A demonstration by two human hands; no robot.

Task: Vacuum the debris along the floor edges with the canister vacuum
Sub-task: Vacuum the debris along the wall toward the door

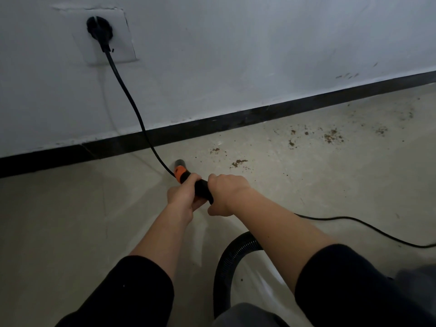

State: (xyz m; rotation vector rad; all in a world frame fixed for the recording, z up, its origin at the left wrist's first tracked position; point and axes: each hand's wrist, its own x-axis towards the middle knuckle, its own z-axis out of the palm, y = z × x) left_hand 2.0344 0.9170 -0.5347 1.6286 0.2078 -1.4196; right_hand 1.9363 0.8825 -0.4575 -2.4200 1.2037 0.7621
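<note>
A pale wall [236,43] fills the upper part of the view and meets a beige floor [59,220] along a black baseboard [212,125] that runs from the left edge up toward the right. On the floor near the bottom edge, a black ribbed vacuum hose [226,258] arcs up and passes under the right forearm. A black power cord [132,100] hangs from the wall, drops across the baseboard to the floor beside the nozzle, and shows again on the right, trailing toward the right edge. Both arms, in black sleeves [132,291], reach forward. The right hand [226,192] is curled over the rear of the black grip, and the left hand [181,197] wraps the grip just ahead of it, fingers closed round it next to the orange collar. The nozzle [180,166] points down at the floor, close to the baseboard. A white socket plate [111,36] on the wall holds the black plug [100,29]. Brown debris [238,162] lies scattered in small clumps on the floor to the right of the nozzle, along the wall edge.
</note>
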